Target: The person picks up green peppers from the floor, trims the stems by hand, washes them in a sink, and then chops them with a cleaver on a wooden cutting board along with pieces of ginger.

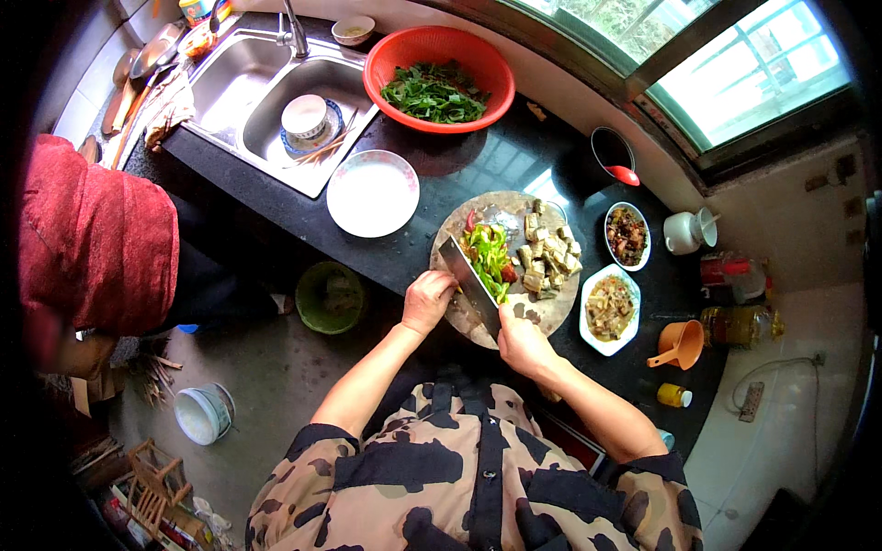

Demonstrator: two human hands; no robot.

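A round chopping board (pixel 447 323) rests on the dark counter in front of me. My right hand (pixel 525 347) is closed round the handle of a cleaver (pixel 470 283), its broad blade slanting across the board. Against the blade's right side lies a pile of cut green peppers (pixel 487 250) with a few red pieces. Beside the pile, on the right of the board, sit chunks of a pale, grey-skinned food (pixel 549 253). My left hand (pixel 428 301) is at the board's left edge, left of the blade, fingers curled together; what they hold, if anything, is hidden.
A white plate (pixel 373 194), a red colander (pixel 503 84) of leafy greens and a sink (pixel 260 138) with bowls lie left. Right are two filled dishes (pixel 610 310), an orange ladle (pixel 680 344) and bottles (pixel 742 325). Another person in a red top (pixel 101 234) stands at the left.
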